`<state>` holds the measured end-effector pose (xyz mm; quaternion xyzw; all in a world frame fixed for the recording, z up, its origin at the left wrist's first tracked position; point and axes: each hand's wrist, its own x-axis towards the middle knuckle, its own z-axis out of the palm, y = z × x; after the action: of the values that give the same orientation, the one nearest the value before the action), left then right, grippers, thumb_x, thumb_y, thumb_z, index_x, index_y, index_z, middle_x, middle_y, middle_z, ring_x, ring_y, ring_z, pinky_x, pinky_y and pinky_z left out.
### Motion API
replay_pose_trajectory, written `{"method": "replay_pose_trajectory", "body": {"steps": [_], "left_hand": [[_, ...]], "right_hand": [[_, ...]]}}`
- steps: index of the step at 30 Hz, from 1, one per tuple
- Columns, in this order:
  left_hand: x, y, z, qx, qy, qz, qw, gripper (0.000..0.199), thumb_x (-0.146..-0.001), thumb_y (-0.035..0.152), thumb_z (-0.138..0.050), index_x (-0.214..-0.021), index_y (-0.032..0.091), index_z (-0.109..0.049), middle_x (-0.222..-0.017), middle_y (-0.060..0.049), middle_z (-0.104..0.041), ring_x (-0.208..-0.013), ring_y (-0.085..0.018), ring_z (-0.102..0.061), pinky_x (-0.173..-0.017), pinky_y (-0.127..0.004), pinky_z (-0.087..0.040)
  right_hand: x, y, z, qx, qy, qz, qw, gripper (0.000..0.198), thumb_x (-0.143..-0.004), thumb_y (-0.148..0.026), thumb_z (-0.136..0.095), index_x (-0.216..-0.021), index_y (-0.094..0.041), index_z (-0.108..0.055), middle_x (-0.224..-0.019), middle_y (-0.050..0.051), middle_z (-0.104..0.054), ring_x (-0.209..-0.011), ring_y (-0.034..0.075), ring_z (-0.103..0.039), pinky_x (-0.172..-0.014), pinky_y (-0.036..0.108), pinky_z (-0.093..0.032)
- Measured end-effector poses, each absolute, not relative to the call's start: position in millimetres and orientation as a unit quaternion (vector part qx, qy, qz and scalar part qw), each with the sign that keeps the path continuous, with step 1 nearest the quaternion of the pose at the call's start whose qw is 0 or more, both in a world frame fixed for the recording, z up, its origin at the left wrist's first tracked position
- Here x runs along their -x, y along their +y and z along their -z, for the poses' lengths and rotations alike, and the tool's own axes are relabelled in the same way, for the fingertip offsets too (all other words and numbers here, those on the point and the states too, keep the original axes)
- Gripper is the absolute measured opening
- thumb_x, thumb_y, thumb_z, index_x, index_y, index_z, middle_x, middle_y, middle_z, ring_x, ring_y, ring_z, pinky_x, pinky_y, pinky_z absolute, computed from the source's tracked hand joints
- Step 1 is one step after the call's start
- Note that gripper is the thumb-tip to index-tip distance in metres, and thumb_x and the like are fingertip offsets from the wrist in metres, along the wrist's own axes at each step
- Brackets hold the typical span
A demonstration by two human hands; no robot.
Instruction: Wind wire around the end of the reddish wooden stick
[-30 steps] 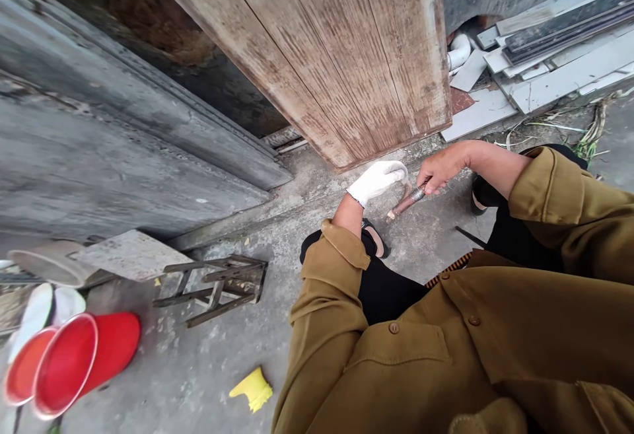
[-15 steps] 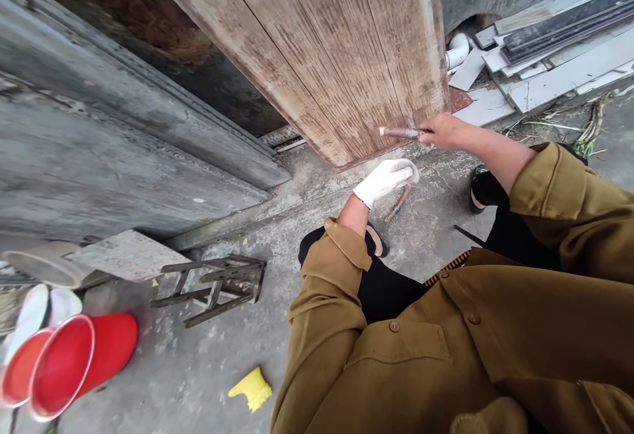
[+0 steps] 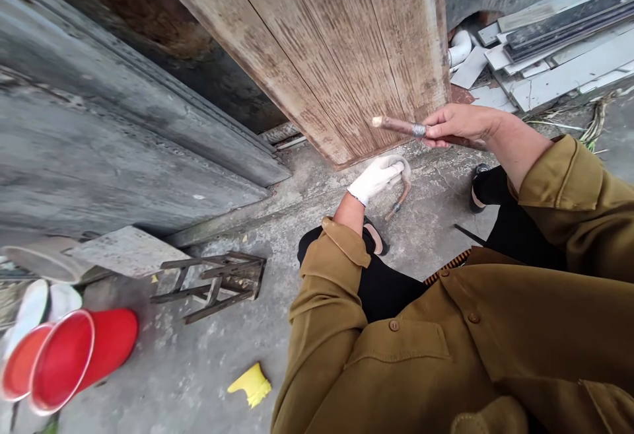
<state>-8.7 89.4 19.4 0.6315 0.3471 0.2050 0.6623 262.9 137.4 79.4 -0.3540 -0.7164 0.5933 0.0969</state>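
Note:
My right hand, bare, grips a brown wooden stick. Wire is wound around the stick beside my fingers, and its pale cut end points left, in front of the wooden door panel. Lower down, my left hand wears a white glove and is closed on a bent stick. That piece curves over greyish at the top, then hangs down brown, with wire wound near its lower tip. The glove hides part of it. The two held pieces are apart in view.
The plank door panel stands ahead. Stacked boards and a white pipe lie at the right. On the left are a wooden stool, red buckets and a yellow scrap on the concrete floor.
My right hand and its stick have come up closer to the camera, showing more of the stick behind the hand. My left hand has shifted slightly left with the bent stick.

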Motion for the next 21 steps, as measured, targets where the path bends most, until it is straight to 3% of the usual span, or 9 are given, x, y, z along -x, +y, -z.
{"method": "replay_pose_trajectory", "body": {"steps": [2,5,8,11,15,17,19,21], "left_hand": [[5,88,-20,-0.632,0.341,-0.199,0.667,0.061,-0.083,0.073,-0.070,-0.084,0.012,-0.065,-0.062,0.002,-0.050,-0.046,-0.006,-0.034,-0.045,-0.023,-0.025],[-2,86,-20,-0.639,0.334,-0.180,0.669,0.062,-0.081,0.073,-0.071,-0.084,0.011,-0.065,-0.063,0.001,-0.052,-0.047,-0.006,-0.034,-0.047,-0.023,-0.025],[-7,83,-21,-0.655,0.343,-0.164,0.653,0.054,-0.086,0.065,-0.067,-0.084,0.011,-0.064,-0.069,-0.001,-0.056,-0.053,-0.007,-0.038,-0.052,-0.023,-0.029],[-6,82,-22,-0.713,0.362,-0.148,0.582,0.041,-0.089,0.052,-0.059,-0.082,0.012,-0.064,-0.075,-0.003,-0.061,-0.064,-0.012,-0.048,-0.064,-0.025,-0.039],[-1,86,-20,-0.777,0.378,-0.102,0.493,0.025,-0.085,0.038,-0.058,-0.082,0.014,-0.066,-0.080,-0.003,-0.064,-0.080,-0.018,-0.057,-0.080,-0.029,-0.045],[1,88,-17,-0.770,0.377,-0.099,0.505,0.023,-0.083,0.036,-0.060,-0.083,0.014,-0.067,-0.083,-0.003,-0.066,-0.083,-0.018,-0.059,-0.082,-0.030,-0.047],[3,91,-13,-0.754,0.378,-0.117,0.524,0.025,-0.084,0.038,-0.062,-0.084,0.014,-0.067,-0.084,-0.004,-0.067,-0.081,-0.017,-0.059,-0.079,-0.029,-0.048],[5,92,-11,-0.728,0.390,-0.158,0.541,0.028,-0.087,0.040,-0.061,-0.085,0.013,-0.066,-0.079,-0.004,-0.065,-0.073,-0.015,-0.056,-0.072,-0.027,-0.047]], "right_hand": [[-262,138,-76,0.415,-0.710,-0.553,0.131,0.051,-0.094,-0.068,-0.060,-0.094,-0.018,-0.070,-0.076,0.005,-0.064,-0.068,0.014,-0.055,-0.067,0.028,-0.044],[-250,138,-70,0.511,-0.709,-0.472,0.116,0.048,-0.099,-0.062,-0.056,-0.098,-0.017,-0.072,-0.078,0.008,-0.066,-0.071,0.017,-0.059,-0.068,0.030,-0.046],[-236,138,-68,0.569,-0.740,-0.358,0.023,0.040,-0.101,-0.048,-0.056,-0.105,-0.014,-0.075,-0.088,0.010,-0.071,-0.083,0.021,-0.065,-0.075,0.031,-0.046],[-227,133,-66,0.529,-0.797,-0.268,-0.117,0.031,-0.098,-0.033,-0.060,-0.112,-0.012,-0.078,-0.105,0.014,-0.073,-0.096,0.025,-0.067,-0.081,0.033,-0.045],[-221,118,-58,0.377,-0.783,-0.404,-0.286,0.019,-0.092,-0.029,-0.069,-0.091,-0.013,-0.079,-0.081,0.009,-0.071,-0.076,0.019,-0.062,-0.076,0.032,-0.043],[-222,113,-57,0.291,-0.755,-0.495,-0.317,0.021,-0.092,-0.033,-0.070,-0.086,-0.013,-0.076,-0.071,0.003,-0.066,-0.068,0.014,-0.057,-0.073,0.029,-0.043],[-227,113,-62,0.225,-0.747,-0.553,-0.293,0.023,-0.093,-0.036,-0.069,-0.088,-0.013,-0.072,-0.074,0.001,-0.065,-0.067,0.011,-0.055,-0.070,0.026,-0.043],[-238,120,-70,0.230,-0.750,-0.588,-0.197,0.024,-0.095,-0.036,-0.066,-0.092,-0.013,-0.070,-0.081,0.002,-0.066,-0.070,0.010,-0.056,-0.070,0.024,-0.044]]}}
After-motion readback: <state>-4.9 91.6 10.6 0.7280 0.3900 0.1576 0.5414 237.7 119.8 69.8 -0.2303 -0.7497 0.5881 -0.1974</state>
